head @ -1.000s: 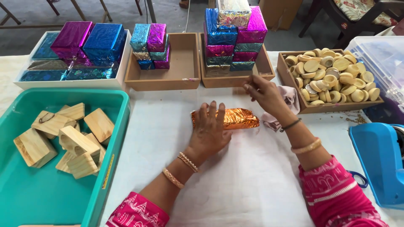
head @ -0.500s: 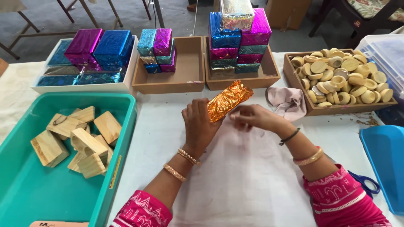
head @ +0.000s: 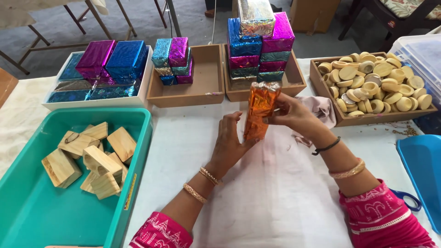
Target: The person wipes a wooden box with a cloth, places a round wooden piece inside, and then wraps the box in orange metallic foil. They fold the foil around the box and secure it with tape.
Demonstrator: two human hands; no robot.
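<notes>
White table [head: 193, 138]: left hand [head: 229, 144] props orange foil block [head: 259, 110] (upright), right hand [head: 291, 112] pinches it.

Small craft/packing workshop, handwork setup. White cloth-covered table [head: 285, 197] in centre; teal tub [head: 27, 206] w/ plain wooden blocks [head: 87, 158] at lower left; wooden trays [head: 206, 89] along top of frame w/ foil-wrapped blocks [head: 259, 46] stacked in blue, pink, purple; tray of round wooden pieces [head: 376, 82] at upper right. Folding-table legs [head: 34, 39] on grey floor at upper left.
</notes>
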